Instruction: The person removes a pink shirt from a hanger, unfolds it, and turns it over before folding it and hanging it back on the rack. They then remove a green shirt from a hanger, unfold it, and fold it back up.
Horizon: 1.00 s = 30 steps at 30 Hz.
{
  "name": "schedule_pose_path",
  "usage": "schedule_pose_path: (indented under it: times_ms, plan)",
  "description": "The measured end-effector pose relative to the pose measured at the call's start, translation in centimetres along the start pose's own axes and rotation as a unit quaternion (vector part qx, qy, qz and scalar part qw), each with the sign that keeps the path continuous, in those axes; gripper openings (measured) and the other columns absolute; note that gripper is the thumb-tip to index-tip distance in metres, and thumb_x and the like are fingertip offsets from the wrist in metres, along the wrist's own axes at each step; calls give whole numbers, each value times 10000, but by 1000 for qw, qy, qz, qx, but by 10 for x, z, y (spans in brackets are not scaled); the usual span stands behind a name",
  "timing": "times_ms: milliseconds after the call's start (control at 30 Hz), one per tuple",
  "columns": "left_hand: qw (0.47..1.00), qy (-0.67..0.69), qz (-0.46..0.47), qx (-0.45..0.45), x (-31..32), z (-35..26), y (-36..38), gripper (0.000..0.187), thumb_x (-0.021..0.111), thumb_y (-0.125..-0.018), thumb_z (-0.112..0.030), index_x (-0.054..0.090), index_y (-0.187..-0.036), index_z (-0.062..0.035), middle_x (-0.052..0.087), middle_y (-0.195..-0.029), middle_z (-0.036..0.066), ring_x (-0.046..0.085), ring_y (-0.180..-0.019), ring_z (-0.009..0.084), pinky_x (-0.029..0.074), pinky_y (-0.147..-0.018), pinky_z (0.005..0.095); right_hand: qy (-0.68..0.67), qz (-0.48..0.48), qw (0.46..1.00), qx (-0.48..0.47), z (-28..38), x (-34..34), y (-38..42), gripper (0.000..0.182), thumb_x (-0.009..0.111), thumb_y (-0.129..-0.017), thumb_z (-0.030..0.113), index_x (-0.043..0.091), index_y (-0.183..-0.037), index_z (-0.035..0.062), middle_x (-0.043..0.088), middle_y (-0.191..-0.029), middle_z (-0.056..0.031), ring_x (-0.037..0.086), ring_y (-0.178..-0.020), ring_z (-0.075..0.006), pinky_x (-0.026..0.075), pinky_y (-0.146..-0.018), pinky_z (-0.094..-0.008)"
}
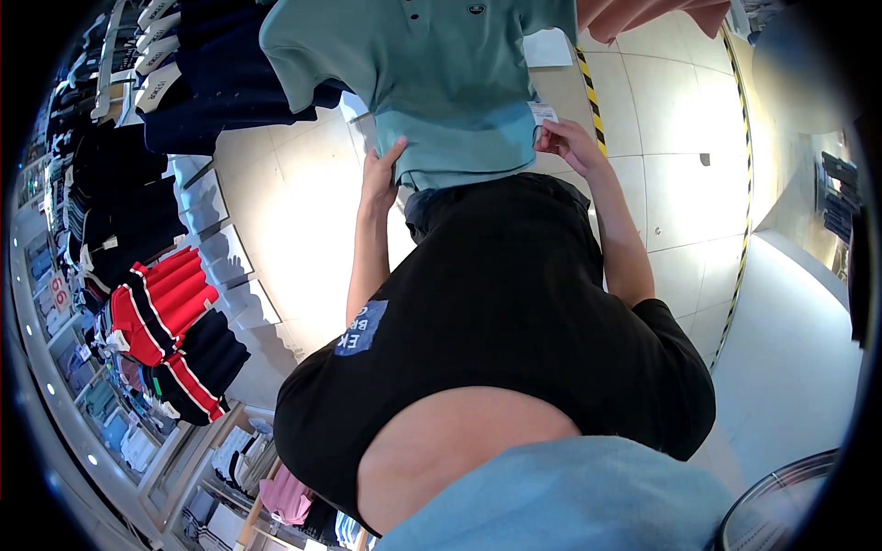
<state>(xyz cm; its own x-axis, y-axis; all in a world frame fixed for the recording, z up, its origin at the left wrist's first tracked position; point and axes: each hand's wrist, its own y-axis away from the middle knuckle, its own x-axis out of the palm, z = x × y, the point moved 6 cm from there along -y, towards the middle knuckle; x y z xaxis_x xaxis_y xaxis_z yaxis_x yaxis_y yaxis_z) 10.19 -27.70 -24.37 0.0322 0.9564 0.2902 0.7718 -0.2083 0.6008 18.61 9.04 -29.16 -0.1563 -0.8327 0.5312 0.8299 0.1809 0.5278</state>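
Observation:
A green polo shirt (pixel 450 83) with a small dark chest badge hangs in front of me, its upper part cut off by the frame's top. My left hand (pixel 381 173) grips the shirt's left edge near the hem, thumb on the front and fingers behind the cloth. At the opposite side edge, my right hand (pixel 571 145) pinches a white paper tag (pixel 542 113) beside the shirt. Small print shows on the tag, too fine to read. The shirt's lower part is folded up or bunched between my hands.
Dark navy shirts (pixel 230 83) with white labelled hangers hang at the upper left. Red striped shirts (pixel 165 303) and folded stacks line shelves on the left. A salmon garment (pixel 643 16) is at the top right. Yellow-black tape (pixel 591 92) crosses the tiled floor (pixel 680 197). A white counter (pixel 790 312) stands right.

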Motion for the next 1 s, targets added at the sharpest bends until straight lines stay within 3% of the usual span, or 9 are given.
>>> schedule_pose_path:
  times_ms: [100, 200, 233, 367, 467, 667, 867, 1000]
  plan:
    - [998, -31, -23, 53, -3, -1, -3, 677, 749, -933, -115, 375, -1447, 120, 639, -1215, 239, 686, -1059, 272, 572, -899, 373, -76, -6, 996, -50, 8, 1, 2, 265, 632, -999, 216, 644, -809, 32, 684, -855, -86, 699, -834, -240, 568, -867, -380]
    - [989, -69, -77, 110, -6, -10, 6, 803, 764, -899, -32, 263, -1522, 40, 644, -1198, 229, 687, -1031, 268, 584, -868, 351, -104, -71, 984, -122, 18, -7, 3, 241, 636, -986, 179, 635, -791, 38, 665, -833, -78, 686, -861, -252, 565, -892, -424]
    - [986, -40, -64, 148, -4, -17, 9, 724, 749, -897, 9, 364, -1509, 24, 646, -1200, 213, 685, -1018, 249, 576, -856, 327, -113, -85, 981, -132, 19, -9, 3, 228, 642, -980, 165, 636, -792, 36, 664, -837, -78, 685, -871, -257, 565, -898, -436]
    - [993, 13, -35, 116, -8, -17, 6, 575, 779, -839, 73, 571, -1374, 60, 650, -1206, 165, 662, -1025, 193, 542, -898, 291, -163, -102, 966, -175, 23, -19, 5, 197, 664, -964, 126, 638, -793, 32, 670, -874, -83, 692, -903, -279, 565, -914, -476]
    - [980, -87, -13, 176, 11, -28, 15, 640, 797, -817, 73, 538, -1403, 69, 648, -1206, 163, 649, -1049, 187, 534, -933, 294, -175, -101, 961, -190, 25, -17, 10, 195, 661, -987, 149, 651, -836, 25, 687, -922, -103, 700, -955, -279, 557, -935, -457]
    - [958, -158, 6, 238, 22, -33, 18, 698, 804, -778, 88, 525, -1417, 74, 634, -1226, 156, 646, -1052, 199, 543, -928, 291, -124, -152, 967, -165, 18, -21, 13, 235, 656, -1015, 222, 647, -913, 10, 706, -952, -142, 718, -966, -290, 575, -889, -391]
    - [955, -204, -65, 204, 14, -26, 22, 369, 745, -886, -6, 699, -1250, 23, 674, -966, 43, 582, -815, 89, 480, -734, 221, -60, -156, 977, -132, 6, -31, 23, 251, 654, -1019, 268, 649, -948, 28, 709, -976, -118, 714, -956, -245, 556, -894, -348]
    - [947, -207, -94, 228, 21, -25, 22, 220, 672, -987, -138, 727, -1022, 72, 625, -807, -27, 482, -739, 48, 397, -659, 213, 41, -191, 977, -80, -2, -38, 25, 271, 634, -1031, 292, 653, -934, 40, 714, -977, -95, 708, -931, -191, 552, -851, -299]
